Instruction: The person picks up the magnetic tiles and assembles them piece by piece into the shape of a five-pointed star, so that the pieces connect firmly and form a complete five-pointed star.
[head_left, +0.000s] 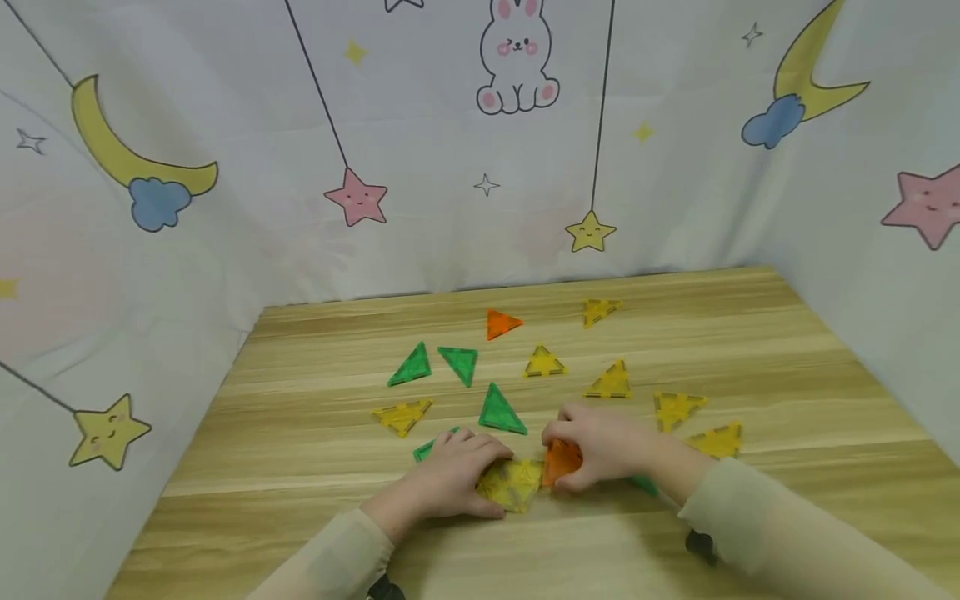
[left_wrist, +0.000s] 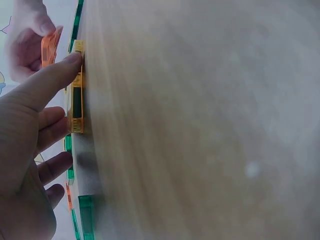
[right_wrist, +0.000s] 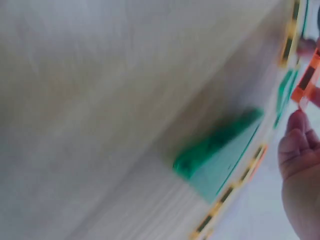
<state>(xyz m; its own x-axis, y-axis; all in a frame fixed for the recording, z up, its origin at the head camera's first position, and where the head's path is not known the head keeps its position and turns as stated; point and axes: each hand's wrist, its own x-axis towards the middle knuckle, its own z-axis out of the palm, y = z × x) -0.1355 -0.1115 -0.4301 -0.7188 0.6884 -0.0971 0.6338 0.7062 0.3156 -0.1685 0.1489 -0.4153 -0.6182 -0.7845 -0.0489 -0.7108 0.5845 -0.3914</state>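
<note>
Near the front middle of the table, my left hand (head_left: 452, 477) holds a yellow translucent magnetic tile shape (head_left: 516, 486) lying flat. In the left wrist view the thumb sits on the edge of this yellow shape (left_wrist: 77, 100) and fingertips touch it farther along. My right hand (head_left: 611, 443) pinches an orange triangular magnetic tile (head_left: 561, 463) between thumb and fingers, right beside the yellow shape. That orange tile (left_wrist: 49, 48) is tilted and appears raised off the wood in the left wrist view. Whether the two tiles touch cannot be told.
Green triangle tiles (head_left: 501, 412) and yellow triangle tiles (head_left: 611, 382) lie scattered beyond the hands. Another orange triangle (head_left: 502, 324) lies farther back. One green tile (right_wrist: 220, 145) is under the right forearm, another (head_left: 424, 451) behind the left hand. A printed curtain (head_left: 435, 242) borders the wooden table (head_left: 300, 417).
</note>
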